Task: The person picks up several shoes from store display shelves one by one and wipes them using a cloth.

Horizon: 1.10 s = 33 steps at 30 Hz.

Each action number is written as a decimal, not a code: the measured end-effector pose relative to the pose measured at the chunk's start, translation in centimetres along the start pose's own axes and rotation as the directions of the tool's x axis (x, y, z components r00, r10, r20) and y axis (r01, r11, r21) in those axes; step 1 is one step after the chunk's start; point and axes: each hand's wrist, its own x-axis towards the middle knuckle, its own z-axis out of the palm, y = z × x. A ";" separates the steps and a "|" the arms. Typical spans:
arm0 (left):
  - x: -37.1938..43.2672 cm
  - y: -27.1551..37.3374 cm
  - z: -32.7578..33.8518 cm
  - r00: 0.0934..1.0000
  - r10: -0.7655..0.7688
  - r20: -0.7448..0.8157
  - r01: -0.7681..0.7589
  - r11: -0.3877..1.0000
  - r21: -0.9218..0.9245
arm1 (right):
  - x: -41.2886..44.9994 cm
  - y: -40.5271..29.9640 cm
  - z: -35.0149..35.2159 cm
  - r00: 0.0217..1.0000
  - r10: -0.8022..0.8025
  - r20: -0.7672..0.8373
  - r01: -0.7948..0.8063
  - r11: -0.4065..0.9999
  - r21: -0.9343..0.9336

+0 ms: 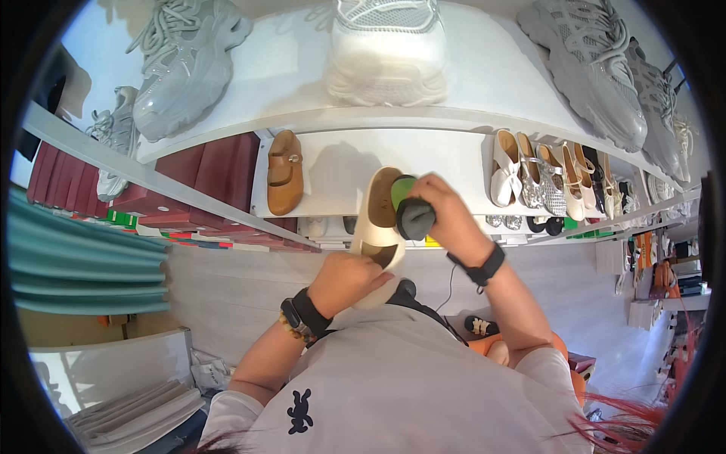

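A cream strapped flat shoe (368,227) is held in front of the shelf, heel end pointing up towards it. My left hand (347,286) grips this shoe near its strap and toe. My right hand (439,198) is closed on a green and dark grey soft object (416,215), perhaps a cloth or brush, beside the shoe's heel; whether the two touch I cannot tell. A tan strapped shoe (285,176) stands on the white shelf left of the cream shoe.
A large white sneaker (388,62) stands on the upper shelf between grey sneakers (187,74). Several flat shoes (505,170) line the shelf at right. Dark red shoe boxes (204,176) fill the left, above a teal curtain (85,261). An orange seat (558,346) is beside me.
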 end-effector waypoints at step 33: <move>4.0 -16.2 4.9 0.963 -0.269 -0.009 0.269 0.963 -0.019 | -8.7 5.6 6.5 0.876 0.482 -0.021 -0.436 0.810 0.391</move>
